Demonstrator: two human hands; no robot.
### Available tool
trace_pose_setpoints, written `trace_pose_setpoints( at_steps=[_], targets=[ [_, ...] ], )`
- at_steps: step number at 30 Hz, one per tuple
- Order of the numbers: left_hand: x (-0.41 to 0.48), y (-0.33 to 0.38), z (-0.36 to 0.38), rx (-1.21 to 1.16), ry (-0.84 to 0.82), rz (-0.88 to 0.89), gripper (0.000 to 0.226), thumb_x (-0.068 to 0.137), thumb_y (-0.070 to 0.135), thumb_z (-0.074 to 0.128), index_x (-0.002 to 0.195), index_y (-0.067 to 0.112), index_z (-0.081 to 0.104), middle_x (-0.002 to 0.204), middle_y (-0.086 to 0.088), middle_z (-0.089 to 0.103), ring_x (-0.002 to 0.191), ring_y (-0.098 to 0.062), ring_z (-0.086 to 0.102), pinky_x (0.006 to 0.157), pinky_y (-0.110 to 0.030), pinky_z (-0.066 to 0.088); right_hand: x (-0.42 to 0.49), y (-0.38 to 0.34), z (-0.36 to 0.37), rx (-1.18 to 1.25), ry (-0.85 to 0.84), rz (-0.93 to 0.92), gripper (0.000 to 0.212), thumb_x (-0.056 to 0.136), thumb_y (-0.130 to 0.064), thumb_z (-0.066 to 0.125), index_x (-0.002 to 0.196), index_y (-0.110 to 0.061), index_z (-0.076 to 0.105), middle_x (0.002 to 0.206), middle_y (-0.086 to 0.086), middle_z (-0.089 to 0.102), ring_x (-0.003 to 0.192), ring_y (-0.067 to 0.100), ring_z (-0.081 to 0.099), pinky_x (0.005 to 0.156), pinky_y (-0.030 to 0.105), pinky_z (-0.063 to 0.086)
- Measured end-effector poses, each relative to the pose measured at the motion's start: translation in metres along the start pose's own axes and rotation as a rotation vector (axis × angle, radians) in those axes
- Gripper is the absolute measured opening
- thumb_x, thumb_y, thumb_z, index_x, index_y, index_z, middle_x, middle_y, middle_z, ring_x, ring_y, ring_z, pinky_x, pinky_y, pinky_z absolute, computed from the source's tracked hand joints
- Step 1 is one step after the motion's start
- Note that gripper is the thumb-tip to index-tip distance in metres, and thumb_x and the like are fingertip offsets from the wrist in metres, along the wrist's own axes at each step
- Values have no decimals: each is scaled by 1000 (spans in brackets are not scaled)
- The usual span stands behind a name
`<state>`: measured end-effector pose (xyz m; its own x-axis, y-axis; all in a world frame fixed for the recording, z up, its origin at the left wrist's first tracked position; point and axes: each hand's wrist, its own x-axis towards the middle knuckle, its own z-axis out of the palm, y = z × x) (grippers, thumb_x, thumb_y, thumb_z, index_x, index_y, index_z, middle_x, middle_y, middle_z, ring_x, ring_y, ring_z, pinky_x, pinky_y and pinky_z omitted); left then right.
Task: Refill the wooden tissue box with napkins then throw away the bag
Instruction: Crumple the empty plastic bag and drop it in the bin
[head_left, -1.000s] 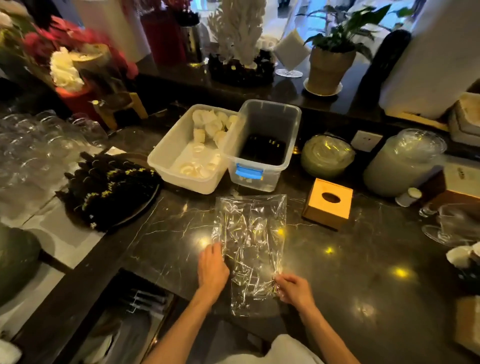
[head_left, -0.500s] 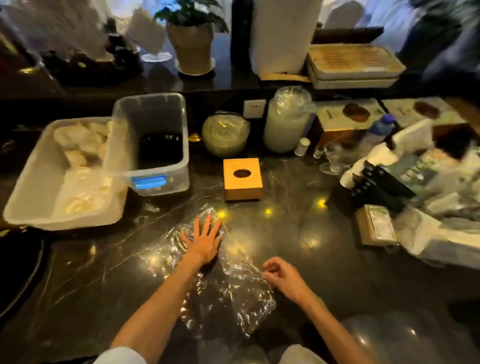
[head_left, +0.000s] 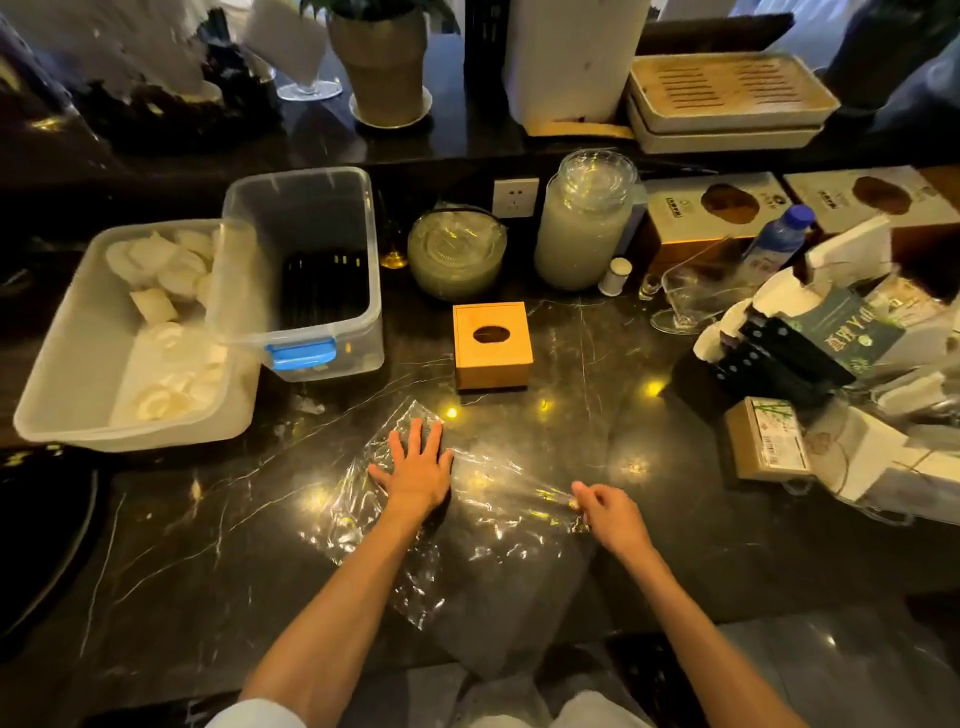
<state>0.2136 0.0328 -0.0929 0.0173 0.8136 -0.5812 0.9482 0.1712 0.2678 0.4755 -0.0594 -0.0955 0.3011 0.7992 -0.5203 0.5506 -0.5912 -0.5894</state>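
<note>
Head view: left hand flat, splayed on bag; right hand pinches it.

On the dark marble counter we see two plastic tubs: the left tub holds pale rolled pieces, the lidless right tub (blue latch in front) overlaps its rim. Farther back stand a lidded glass jar and a potted plant.

Both forearms are bare. White short sleeves show at the frame's lower edge, one above each elbow. The left hand and right hand wear no gloves, rings or watch.
</note>
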Motion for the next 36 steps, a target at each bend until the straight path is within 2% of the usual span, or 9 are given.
trace_pose_setpoints(
  at_steps=[3,6,8,11,17,22,27,32,36],
  targets=[
    [-7,16,-6,148,160,-9,72,94,33,48,154,26,9,162,-17,9,149,-40,5,110,-75,10,12,-17,-20,-98,34,-131,37,98,-41,50,66,-23,51,67,-3,56,74,23,57,67,35,40],
    [-9,34,-22,377,327,439,81,86,37,61,153,29,16,162,-10,17,149,-35,10,116,-67,1,11,-55,-50,-233,3,-416,28,97,-41,52,75,-25,56,75,-7,59,76,15,57,67,33,41],
    [-9,53,-42,260,154,722,73,89,44,59,151,32,23,160,-2,26,149,-28,12,120,-59,-1,6,-85,-70,-367,-36,-612,26,97,-40,53,83,-20,63,85,-2,65,84,16,59,74,33,45],
    [-20,86,-80,-226,-207,829,35,89,23,68,122,14,63,125,-7,65,119,-16,56,108,-37,40,-4,-128,-106,-479,-35,-781,28,96,-41,53,96,-17,67,97,2,67,95,18,59,83,34,48],
    [-41,105,-135,-693,-158,788,6,92,5,62,98,4,62,84,-12,64,68,-11,65,62,-22,55,-26,-110,-201,273,321,-592,58,83,-77,39,137,-57,35,134,-12,52,120,-3,47,92,27,43],
    [-53,96,-164,-906,-12,662,9,94,-3,55,103,-6,56,92,-25,64,65,-23,66,56,-27,56,-12,-63,-185,880,-181,-300,120,50,-85,68,150,-47,13,149,13,46,128,29,55,99,47,49],
    [-60,81,-174,-1055,121,531,23,98,11,55,112,-6,55,96,-19,70,73,-19,70,64,-28,59,15,-96,-157,674,-262,-370,87,75,-23,71,151,-22,28,106,12,76,95,26,74,82,38,61],
    [-61,65,-171,-1211,-52,448,47,85,33,67,126,15,50,116,-16,71,103,-33,70,88,-38,59,40,-119,-176,900,-217,-367,83,75,-19,77,147,-26,36,103,17,76,77,14,73,61,22,58],
    [-62,66,-137,-1143,34,365,40,84,13,73,120,7,57,106,-15,75,92,-31,72,77,-33,61,50,-120,-193,769,-331,-331,85,76,-29,75,149,-27,32,107,9,76,89,21,74,66,27,59]
  ],
)
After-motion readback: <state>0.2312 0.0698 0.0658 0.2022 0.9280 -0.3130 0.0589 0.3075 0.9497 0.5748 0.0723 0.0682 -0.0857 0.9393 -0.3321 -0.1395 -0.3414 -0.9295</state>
